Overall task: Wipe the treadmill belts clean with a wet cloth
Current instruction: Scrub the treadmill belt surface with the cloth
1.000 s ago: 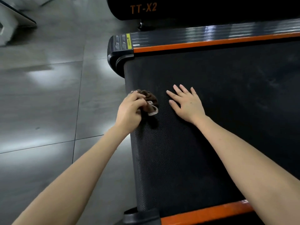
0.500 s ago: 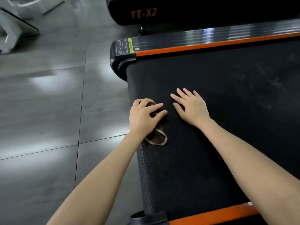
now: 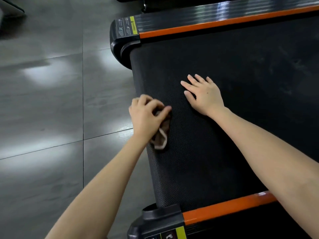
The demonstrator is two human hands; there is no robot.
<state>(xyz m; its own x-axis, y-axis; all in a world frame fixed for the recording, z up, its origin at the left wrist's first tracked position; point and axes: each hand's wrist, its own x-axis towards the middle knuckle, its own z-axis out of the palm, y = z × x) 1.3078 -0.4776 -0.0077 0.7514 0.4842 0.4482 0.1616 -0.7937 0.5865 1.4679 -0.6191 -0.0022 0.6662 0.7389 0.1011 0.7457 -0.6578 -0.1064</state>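
The black textured treadmill belt (image 3: 233, 104) fills the right of the view, its rear end curving down at the left. My left hand (image 3: 146, 116) grips a bunched brown cloth (image 3: 160, 137) with a pale hem at the belt's rear edge; most of the cloth is hidden under the hand. My right hand (image 3: 203, 94) lies flat on the belt with its fingers spread, a little to the right of and beyond the cloth. Faint dusty smears show on the belt further right.
Orange-trimmed side rails run along the far side (image 3: 215, 25) and near side (image 3: 227, 209) of the belt, each ending in a black end cap with warning labels (image 3: 126, 28). Glossy grey tiled floor (image 3: 51, 100) lies to the left. Another dark machine stands at the top edge.
My left hand has slid the cloth toward me along the belt's rear edge, from near the far end cap. The right hand has stayed flat in place.
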